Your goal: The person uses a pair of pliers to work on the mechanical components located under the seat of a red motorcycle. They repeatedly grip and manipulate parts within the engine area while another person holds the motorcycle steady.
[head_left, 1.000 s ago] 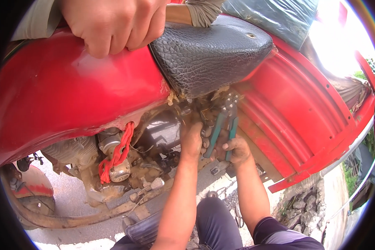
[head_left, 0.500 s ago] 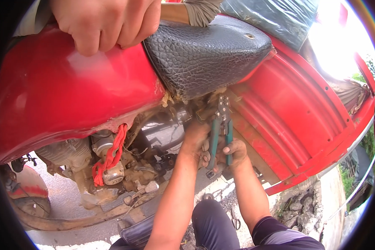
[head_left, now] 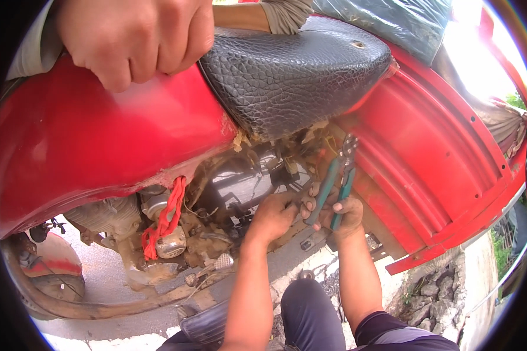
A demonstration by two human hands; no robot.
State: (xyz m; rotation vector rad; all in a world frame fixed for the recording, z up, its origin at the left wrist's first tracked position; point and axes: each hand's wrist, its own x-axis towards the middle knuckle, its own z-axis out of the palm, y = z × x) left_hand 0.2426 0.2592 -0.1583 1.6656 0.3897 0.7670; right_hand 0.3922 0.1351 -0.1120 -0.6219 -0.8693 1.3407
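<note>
Swung further R since 0.5 s ago, taking green-handled pliers along in R hand; drew L hand back too, lower, out from under seat. Gripping pliers now w/ R hand, fingers wrapped round, thumb on R handle, handles splayed, pliers' head up above R hand. Holding L hand just L of it, fingers curled in; can't tell if pinching anything. Can't make out pliers' jaw tips, blurry. Losing detail in dim recess above both hands.

Cut off at top edge, well up-L of L hand: another person's fist at red tank. Also cut off: sleeved forearm beyond seat.

Working over dusty frame rail, just below hands, w/ pale pavement far down-L, rubble down-R of R hand.

Hemmed in on R by red panel, near pliers' head; capped above by seat's lower edge. Roomier L of L hand, toward engine, and betw. forearms, above knee.
</note>
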